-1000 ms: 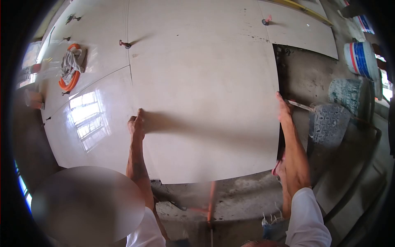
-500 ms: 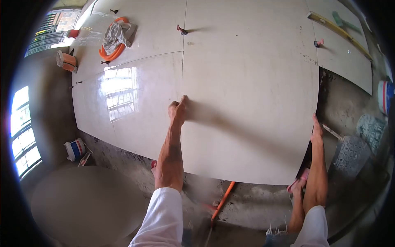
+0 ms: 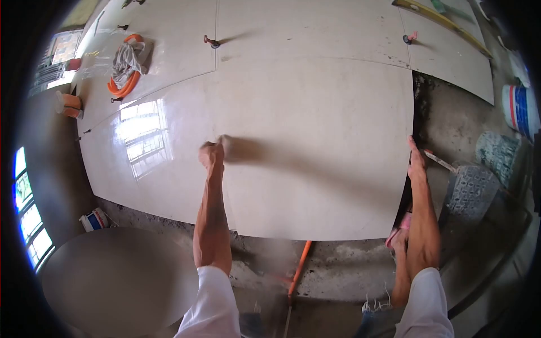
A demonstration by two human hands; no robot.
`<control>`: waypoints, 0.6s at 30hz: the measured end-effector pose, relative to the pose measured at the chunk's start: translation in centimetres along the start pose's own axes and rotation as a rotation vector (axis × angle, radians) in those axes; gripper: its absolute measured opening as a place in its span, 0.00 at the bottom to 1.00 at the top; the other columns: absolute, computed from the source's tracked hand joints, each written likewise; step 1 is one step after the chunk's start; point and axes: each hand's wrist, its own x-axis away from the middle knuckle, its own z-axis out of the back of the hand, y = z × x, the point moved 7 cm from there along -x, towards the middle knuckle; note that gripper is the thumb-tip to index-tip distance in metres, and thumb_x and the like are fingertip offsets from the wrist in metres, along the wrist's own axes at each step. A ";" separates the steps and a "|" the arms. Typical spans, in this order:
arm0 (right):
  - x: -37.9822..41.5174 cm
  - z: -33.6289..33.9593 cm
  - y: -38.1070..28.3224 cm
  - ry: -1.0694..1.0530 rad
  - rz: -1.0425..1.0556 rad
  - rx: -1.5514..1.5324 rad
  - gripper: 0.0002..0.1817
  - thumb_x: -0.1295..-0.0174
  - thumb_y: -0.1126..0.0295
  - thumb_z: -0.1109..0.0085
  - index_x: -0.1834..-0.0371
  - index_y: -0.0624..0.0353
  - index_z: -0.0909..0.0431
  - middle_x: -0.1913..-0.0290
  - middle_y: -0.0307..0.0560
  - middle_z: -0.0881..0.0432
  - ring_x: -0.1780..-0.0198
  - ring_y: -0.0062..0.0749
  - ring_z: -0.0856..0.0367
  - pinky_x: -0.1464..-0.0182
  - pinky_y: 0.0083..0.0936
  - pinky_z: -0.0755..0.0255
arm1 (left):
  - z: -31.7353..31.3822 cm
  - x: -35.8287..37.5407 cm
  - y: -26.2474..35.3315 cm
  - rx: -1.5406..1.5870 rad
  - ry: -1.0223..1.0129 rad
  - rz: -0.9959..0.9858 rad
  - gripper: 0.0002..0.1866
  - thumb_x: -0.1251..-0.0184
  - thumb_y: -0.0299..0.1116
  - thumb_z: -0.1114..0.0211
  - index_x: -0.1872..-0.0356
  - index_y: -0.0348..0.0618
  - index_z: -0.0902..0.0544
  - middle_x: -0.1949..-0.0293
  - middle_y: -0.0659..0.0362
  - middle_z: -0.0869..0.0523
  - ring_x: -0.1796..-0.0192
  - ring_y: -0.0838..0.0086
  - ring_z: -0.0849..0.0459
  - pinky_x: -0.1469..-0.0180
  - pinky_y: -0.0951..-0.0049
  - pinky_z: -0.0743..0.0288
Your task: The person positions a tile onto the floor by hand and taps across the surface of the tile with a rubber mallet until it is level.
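The left hand (image 3: 212, 154), curled into a loose fist, rests at the left edge of the large tile (image 3: 315, 146) in the middle of the frame; whether the fingers hook that edge I cannot tell. The right hand (image 3: 416, 163) lies flat with fingers together along the tile's right edge, beside the dark mortar bed (image 3: 445, 118) at right. Seating this tile well likely calls for even pressure from both sides, keeping the seam with the glossy tile (image 3: 152, 146) at left straight and level. The large tile is pale cream, matte with faint dust, square-cornered, its near edge overhanging rough grey floor (image 3: 338, 270). An orange hose (image 3: 125, 79) lies upper left.
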 end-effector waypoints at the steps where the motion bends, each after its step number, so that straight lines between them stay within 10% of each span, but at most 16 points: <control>1: 0.1 1.0 0.6 0.013 0.034 0.017 0.43 0.43 0.49 0.29 0.31 0.63 0.34 0.35 0.51 0.26 0.35 0.39 0.27 0.34 0.33 0.31 | 2.6 1.1 2.0 -0.206 0.117 -0.057 0.25 0.39 0.51 0.30 0.69 0.32 0.17 0.71 0.48 0.17 0.64 0.58 0.18 0.56 0.59 0.25; 5: 10.7 -1.3 -0.8 0.375 0.183 0.372 0.49 0.43 0.47 0.29 0.28 0.66 0.44 0.37 0.61 0.26 0.35 0.45 0.27 0.34 0.37 0.31 | 19.6 18.5 8.1 0.105 0.526 -0.405 0.18 0.37 0.44 0.32 0.58 0.39 0.19 0.59 0.49 0.17 0.54 0.54 0.20 0.50 0.57 0.28; 7: 16.0 1.2 1.0 0.584 0.352 0.788 0.52 0.43 0.44 0.31 0.26 0.65 0.48 0.35 0.66 0.31 0.31 0.51 0.33 0.32 0.46 0.36 | 18.5 25.4 5.1 -0.091 0.304 -0.630 0.24 0.39 0.41 0.32 0.43 0.45 0.23 0.47 0.50 0.21 0.43 0.50 0.26 0.42 0.51 0.33; 10: 19.9 1.9 9.8 0.286 0.948 1.534 0.58 0.46 0.41 0.31 0.21 0.57 0.56 0.25 0.66 0.47 0.22 0.54 0.50 0.30 0.62 0.46 | 12.3 29.9 -1.0 -0.224 -0.139 -0.257 0.41 0.47 0.46 0.25 0.31 0.47 0.32 0.31 0.50 0.35 0.28 0.53 0.41 0.32 0.42 0.50; 18: 23.6 -15.5 9.6 -0.123 0.444 1.870 0.73 0.60 0.50 0.19 0.19 0.47 0.69 0.19 0.59 0.71 0.20 0.64 0.70 0.28 0.71 0.60 | 0.6 20.9 -10.2 -0.146 -0.494 0.015 0.70 0.61 0.58 0.20 0.21 0.49 0.59 0.21 0.44 0.63 0.20 0.46 0.66 0.35 0.25 0.54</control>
